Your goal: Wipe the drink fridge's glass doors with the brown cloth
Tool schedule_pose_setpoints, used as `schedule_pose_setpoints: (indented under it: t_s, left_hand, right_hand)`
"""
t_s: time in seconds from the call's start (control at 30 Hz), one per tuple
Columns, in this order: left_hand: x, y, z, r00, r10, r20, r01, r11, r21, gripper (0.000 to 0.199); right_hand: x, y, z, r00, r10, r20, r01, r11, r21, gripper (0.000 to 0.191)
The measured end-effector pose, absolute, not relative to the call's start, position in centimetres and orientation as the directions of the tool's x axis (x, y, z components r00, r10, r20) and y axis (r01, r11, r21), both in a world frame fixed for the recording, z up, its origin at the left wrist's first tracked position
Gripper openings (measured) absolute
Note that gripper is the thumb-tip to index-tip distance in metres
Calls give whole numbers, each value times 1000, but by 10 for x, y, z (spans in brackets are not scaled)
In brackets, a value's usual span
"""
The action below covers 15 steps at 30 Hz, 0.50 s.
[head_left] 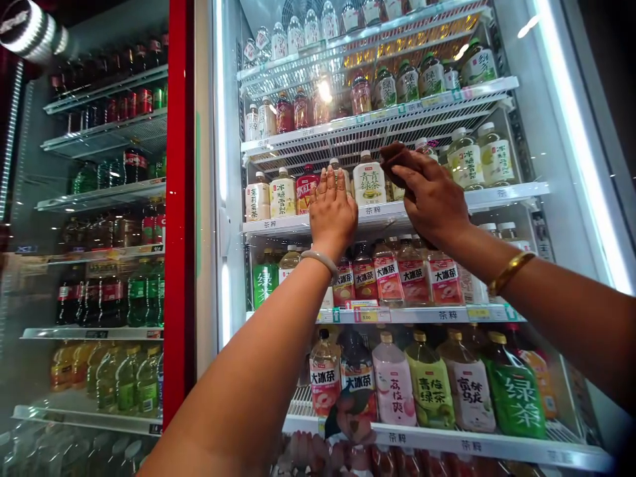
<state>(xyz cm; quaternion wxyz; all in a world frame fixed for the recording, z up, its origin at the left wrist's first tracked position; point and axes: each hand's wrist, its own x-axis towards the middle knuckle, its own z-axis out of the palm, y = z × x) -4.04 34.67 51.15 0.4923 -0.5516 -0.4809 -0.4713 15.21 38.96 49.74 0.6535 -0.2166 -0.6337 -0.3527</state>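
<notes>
My left hand [334,209] is raised with its palm turned toward the glass of a lit drinks cooler, fingers stretched out and fairly close together. It holds nothing and appears to rest on the glass in front of the middle shelf. To its right, my right hand [431,192] grips a folded dark brown cloth [399,159] between thumb and fingers, near the glass. Between the hands, behind the glass, stands a white-labelled green tea bottle [369,182]. A red-labelled bottle [307,187] shows just left of my left hand.
The cooler's shelves [450,315] hold rows of bottled drinks. A red upright frame [179,199] separates it from another stocked cooler on the left. A bright light strip [576,132] runs down the right side. A round silvery object [30,33] shows at the top left.
</notes>
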Motion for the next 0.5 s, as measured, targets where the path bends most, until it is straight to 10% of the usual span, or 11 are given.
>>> schedule_pose_setpoints:
  t_s: [0.23,0.4,0.5]
  left_hand:
    - [-40,345,513,86,74,994,994,-78,-80,60]
    - [-41,346,512,90,59,994,995,-46,-87,63]
    - [-42,346,511,106,63,992,994,-40,-103,63]
  right_hand:
    - [109,379,489,-272,-223,936,657,668,350,50]
    - [102,378,488,26,-142,989,710,700,82,53]
    - [94,375,470,-23,-153,988,717,686,123,52]
